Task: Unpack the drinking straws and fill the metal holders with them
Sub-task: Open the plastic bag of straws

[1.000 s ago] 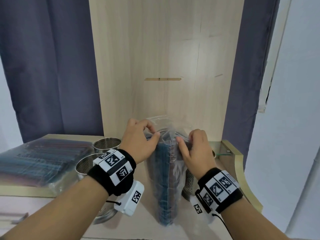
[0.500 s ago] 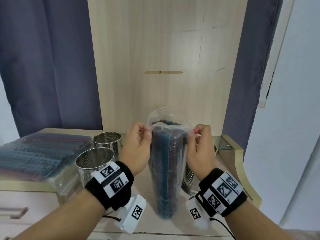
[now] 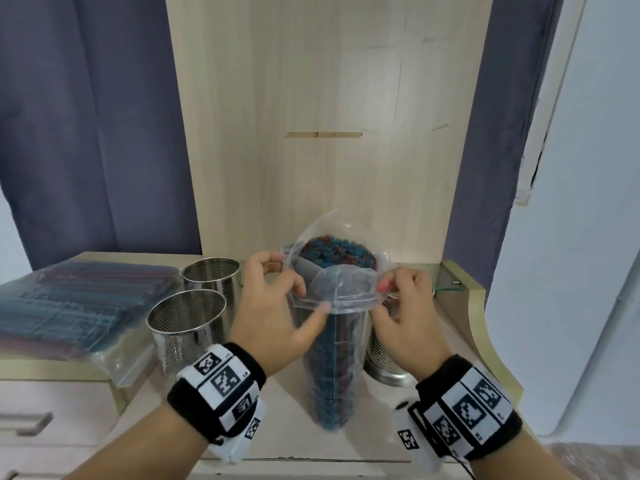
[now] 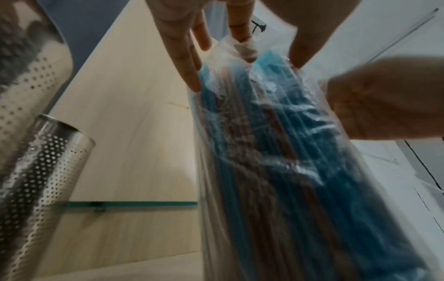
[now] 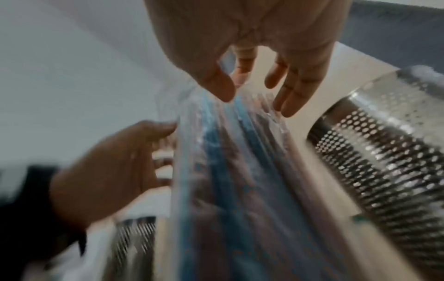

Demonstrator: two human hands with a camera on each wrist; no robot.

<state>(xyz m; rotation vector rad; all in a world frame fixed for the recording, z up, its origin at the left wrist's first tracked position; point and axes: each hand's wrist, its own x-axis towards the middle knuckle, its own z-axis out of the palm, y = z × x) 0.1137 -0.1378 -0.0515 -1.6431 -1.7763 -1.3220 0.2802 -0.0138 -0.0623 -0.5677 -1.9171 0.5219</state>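
A clear plastic bag (image 3: 333, 368) packed with blue and red straws (image 3: 334, 252) stands upright on the wooden desk (image 3: 277, 403), front centre. Its mouth is pulled open and the straw tops show above the folded rim. My left hand (image 3: 291, 289) pinches the left edge of the rim, and my right hand (image 3: 381, 296) pinches the right edge. In the left wrist view my fingers (image 4: 190, 57) lie on the bag (image 4: 276, 152). The right wrist view is blurred; its fingers (image 5: 295, 91) curl at the bag's top (image 5: 228, 171).
Two perforated metal holders (image 3: 187, 327) (image 3: 211, 275) stand left of the bag, and a third (image 3: 384, 358) is partly hidden behind my right hand. More bagged straws (image 3: 69, 299) lie flat at the far left. A wooden back panel (image 3: 325, 98) rises behind.
The bag's mouth has been pulled wide apart and its rim drawn down, so the straw tops now show. Both hands moved apart while keeping hold of the rim.
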